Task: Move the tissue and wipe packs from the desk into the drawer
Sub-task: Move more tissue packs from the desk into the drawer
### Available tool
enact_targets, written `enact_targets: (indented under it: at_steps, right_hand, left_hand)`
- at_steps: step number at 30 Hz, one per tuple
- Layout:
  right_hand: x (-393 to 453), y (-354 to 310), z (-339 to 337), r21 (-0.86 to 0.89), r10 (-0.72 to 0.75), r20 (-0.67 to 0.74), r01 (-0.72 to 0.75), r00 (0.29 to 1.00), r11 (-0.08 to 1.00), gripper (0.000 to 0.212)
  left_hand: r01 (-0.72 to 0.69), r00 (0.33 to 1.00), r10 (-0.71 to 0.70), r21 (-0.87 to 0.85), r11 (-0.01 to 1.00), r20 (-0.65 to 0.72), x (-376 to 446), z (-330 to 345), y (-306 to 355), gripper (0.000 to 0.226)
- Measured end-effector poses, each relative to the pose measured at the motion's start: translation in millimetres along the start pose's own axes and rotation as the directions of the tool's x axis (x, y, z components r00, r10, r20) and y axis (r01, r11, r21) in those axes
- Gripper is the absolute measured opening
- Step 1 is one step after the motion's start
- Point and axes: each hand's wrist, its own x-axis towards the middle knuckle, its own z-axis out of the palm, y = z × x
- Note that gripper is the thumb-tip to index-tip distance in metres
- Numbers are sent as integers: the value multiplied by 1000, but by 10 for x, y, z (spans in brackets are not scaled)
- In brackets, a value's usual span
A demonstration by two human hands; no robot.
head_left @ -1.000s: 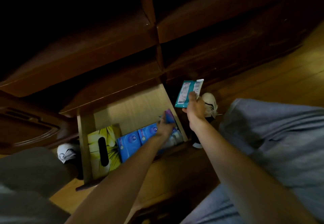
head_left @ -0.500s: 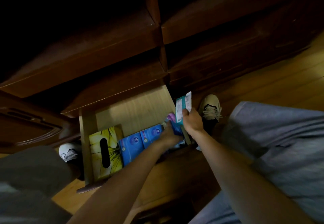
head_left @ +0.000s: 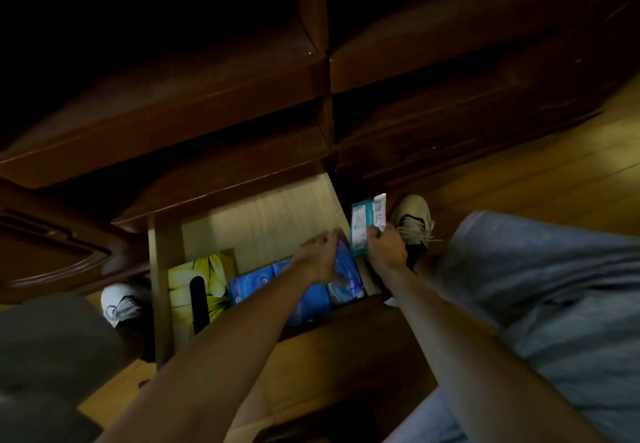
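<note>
The bottom drawer (head_left: 273, 221) of the dark wooden desk stands pulled out, its pale floor bare at the back. Inside it lie a yellow tissue box (head_left: 188, 283) at the left and blue tissue packs (head_left: 256, 281) beside it. My left hand (head_left: 320, 255) reaches into the drawer's right end and presses on a blue and purple pack (head_left: 346, 269). My right hand (head_left: 386, 250) holds a teal wipe pack (head_left: 363, 224) upright over the drawer's right wall.
Closed dark drawers (head_left: 450, 61) rise above and to the right. My two shoes (head_left: 414, 217) (head_left: 119, 304) stand on the wooden floor on either side of the drawer. My knees in grey trousers (head_left: 554, 304) fill the lower right and lower left.
My right hand has brought the teal wipe pack down from above to the drawer's right wall. My left hand has stayed on the blue and purple pack in the drawer.
</note>
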Motion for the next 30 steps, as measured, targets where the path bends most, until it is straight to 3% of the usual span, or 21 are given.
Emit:
enact_targets:
  at_steps: [4, 7, 9, 13, 16, 18, 21, 24, 26, 30]
  right_hand:
    - [39, 25, 9, -13, -10, 15, 10, 1000, 1000, 37]
    - [42, 45, 27, -2, 1, 19, -1, 1000, 1000, 36]
    - [52, 58, 36, -8, 2, 20, -2, 1000, 1000, 35]
    - [68, 83, 59, 12, -7, 24, 6, 1000, 1000, 38]
    - [93, 89, 83, 8, -31, 19, 31, 999, 999, 39]
    - [105, 92, 96, 12, -43, 24, 43, 999, 999, 40]
    - [96, 66, 92, 27, -34, 19, 33, 999, 999, 41]
    - [74, 55, 92, 37, -28, 12, 28, 1000, 999, 41]
    - [58, 66, 97, 44, -26, 9, 26, 1000, 999, 41]
    - [27, 80, 98, 72, -11, 18, 10, 1000, 997, 40]
  left_hand:
    - [11, 998, 23, -476, 880, 65, 79, -130, -151, 41]
    - [-38, 999, 46, -542, 839, 1, 110, -40, -146, 28]
    - [-49, 999, 38, -489, 871, -32, 88, 11, -141, 40]
    - [-60, 998, 53, -168, 984, -44, 50, 119, -232, 82]
    - [-66, 987, 85, 134, 989, -139, 73, 239, -139, 85]
    - [-68, 977, 110, 223, 973, -180, 103, 285, -66, 90]
    - [-84, 990, 99, 135, 987, -104, 126, 224, -98, 95]
    - [-123, 990, 113, -139, 983, -81, 23, 86, -264, 90]
    - [-100, 993, 83, -246, 964, -82, -79, 6, -431, 108]
    - [-148, 988, 144, -69, 987, -59, -214, 130, -462, 130]
